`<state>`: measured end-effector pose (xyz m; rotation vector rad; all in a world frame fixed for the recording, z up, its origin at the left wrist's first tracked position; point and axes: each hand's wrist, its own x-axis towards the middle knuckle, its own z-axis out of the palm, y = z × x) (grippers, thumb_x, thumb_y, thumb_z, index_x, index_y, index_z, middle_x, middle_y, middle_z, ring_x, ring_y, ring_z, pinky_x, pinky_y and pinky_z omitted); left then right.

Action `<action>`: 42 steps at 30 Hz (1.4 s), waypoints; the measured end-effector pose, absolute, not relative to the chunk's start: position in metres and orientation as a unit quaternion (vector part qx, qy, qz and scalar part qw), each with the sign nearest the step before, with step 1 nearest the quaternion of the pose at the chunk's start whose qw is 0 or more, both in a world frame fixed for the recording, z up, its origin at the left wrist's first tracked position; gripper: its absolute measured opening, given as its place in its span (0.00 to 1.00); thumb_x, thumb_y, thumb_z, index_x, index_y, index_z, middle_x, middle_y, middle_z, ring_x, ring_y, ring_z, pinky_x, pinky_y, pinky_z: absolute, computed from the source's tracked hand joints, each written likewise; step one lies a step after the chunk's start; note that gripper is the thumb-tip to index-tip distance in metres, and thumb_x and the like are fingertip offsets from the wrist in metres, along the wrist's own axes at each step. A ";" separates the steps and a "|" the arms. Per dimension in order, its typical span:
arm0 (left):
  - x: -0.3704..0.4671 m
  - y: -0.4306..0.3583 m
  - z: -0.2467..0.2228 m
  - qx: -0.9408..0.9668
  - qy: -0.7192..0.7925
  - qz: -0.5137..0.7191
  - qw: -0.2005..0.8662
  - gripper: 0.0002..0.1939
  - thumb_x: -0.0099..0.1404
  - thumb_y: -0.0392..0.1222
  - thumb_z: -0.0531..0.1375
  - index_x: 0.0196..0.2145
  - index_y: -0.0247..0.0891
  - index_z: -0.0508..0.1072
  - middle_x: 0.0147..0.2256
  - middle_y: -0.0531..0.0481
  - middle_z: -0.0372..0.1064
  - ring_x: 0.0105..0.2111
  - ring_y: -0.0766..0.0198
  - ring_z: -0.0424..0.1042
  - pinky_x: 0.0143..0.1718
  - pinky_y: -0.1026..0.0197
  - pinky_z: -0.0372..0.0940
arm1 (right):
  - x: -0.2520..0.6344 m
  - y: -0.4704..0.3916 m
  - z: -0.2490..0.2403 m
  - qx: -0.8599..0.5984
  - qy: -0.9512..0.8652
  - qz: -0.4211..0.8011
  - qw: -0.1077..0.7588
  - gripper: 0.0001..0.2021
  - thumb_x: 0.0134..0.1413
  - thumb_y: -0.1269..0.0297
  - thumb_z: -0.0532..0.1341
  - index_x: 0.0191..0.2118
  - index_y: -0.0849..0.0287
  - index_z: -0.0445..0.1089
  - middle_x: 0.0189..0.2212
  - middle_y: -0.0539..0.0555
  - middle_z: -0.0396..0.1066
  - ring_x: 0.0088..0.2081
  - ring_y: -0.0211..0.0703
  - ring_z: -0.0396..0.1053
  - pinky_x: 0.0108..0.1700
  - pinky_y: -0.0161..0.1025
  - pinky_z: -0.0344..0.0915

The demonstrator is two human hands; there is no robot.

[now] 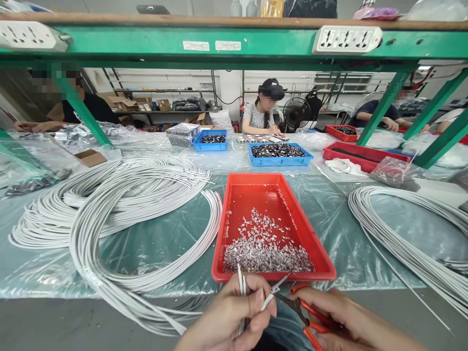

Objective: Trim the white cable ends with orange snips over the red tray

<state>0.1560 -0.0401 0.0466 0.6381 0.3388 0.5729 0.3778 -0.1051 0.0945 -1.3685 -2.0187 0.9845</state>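
My left hand (239,312) is closed around white cables (242,282), with one cable's split end pointing right between thumb and fingers. My right hand (341,317) grips red-handled pliers (305,314). Their dark jaws lie right beside the cable end; whether they touch it I cannot tell. Just beyond both hands is a red tray (270,277), with many small shiny metal pieces (266,256) heaped at its near end. A large coil of white cable (146,214) lies to the left of the tray, and its near strands run toward my left hand.
Another white cable coil (405,229) lies at right, overhanging the table's front edge. Blue trays (281,161) of dark parts stand farther back. A green frame (234,44) with power strips (347,40) crosses overhead. A co-worker (268,109) sits opposite; others sit at both sides.
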 end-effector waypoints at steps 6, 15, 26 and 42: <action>0.156 -0.040 0.058 0.306 0.216 0.380 0.846 0.15 0.56 0.48 0.66 0.26 0.33 0.71 0.16 0.59 0.59 0.09 0.82 0.49 0.09 0.77 0.43 | 0.365 -0.089 0.089 -0.576 -0.579 0.389 0.427 0.13 0.47 0.64 0.65 0.42 0.52 0.75 0.30 0.52 0.75 0.33 0.44 0.72 0.36 0.35 0.69; 0.176 -0.053 0.065 0.452 0.366 0.449 0.679 0.23 0.50 0.58 0.65 0.28 0.32 0.74 0.19 0.55 0.64 0.12 0.78 0.57 0.14 0.73 0.46 | 0.304 -0.072 0.083 -0.525 -0.434 0.454 0.574 0.13 0.37 0.63 0.71 0.27 0.59 0.66 0.16 0.43 0.58 0.19 0.33 0.54 0.22 0.31 0.53; 0.174 -0.045 0.064 0.473 0.361 0.434 0.676 0.22 0.51 0.58 0.65 0.26 0.32 0.73 0.16 0.58 0.58 0.13 0.77 0.54 0.15 0.72 0.45 | 0.301 -0.068 0.082 -0.516 -0.449 0.425 0.593 0.12 0.45 0.58 0.67 0.24 0.60 0.67 0.14 0.42 0.55 0.18 0.31 0.50 0.22 0.30 0.49; 0.177 -0.029 0.063 0.527 0.347 0.371 0.681 0.26 0.54 0.64 0.58 0.22 0.35 0.65 0.10 0.64 0.44 0.11 0.77 0.42 0.13 0.69 0.35 | 0.306 -0.053 0.077 -0.539 -0.438 0.401 0.597 0.17 0.38 0.54 0.69 0.21 0.61 0.65 0.14 0.41 0.49 0.19 0.31 0.43 0.22 0.30 0.42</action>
